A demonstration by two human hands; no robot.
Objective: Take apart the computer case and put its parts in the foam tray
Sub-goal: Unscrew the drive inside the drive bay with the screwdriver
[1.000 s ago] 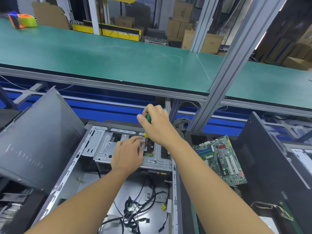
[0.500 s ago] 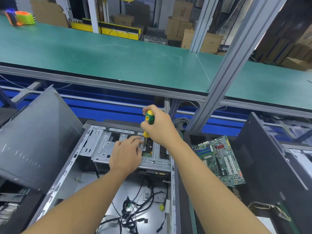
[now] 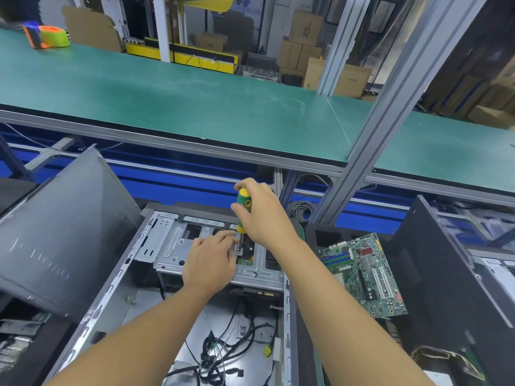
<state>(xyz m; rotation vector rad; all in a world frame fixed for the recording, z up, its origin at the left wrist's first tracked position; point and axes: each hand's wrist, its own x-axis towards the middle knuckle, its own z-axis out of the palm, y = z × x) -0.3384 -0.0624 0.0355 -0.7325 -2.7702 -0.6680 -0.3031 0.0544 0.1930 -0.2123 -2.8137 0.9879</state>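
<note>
R hand (image 3: 262, 215) grips screwdriver (image 3: 244, 200) upright; L hand (image 3: 209, 260) flat, relaxed, on drive cage (image 3: 172, 246).

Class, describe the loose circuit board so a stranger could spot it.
Start at the open metal case in the foreground. Between it and the black tower on the right lies a circuit board. Its green face with blue and white slots sets it apart.
</note>
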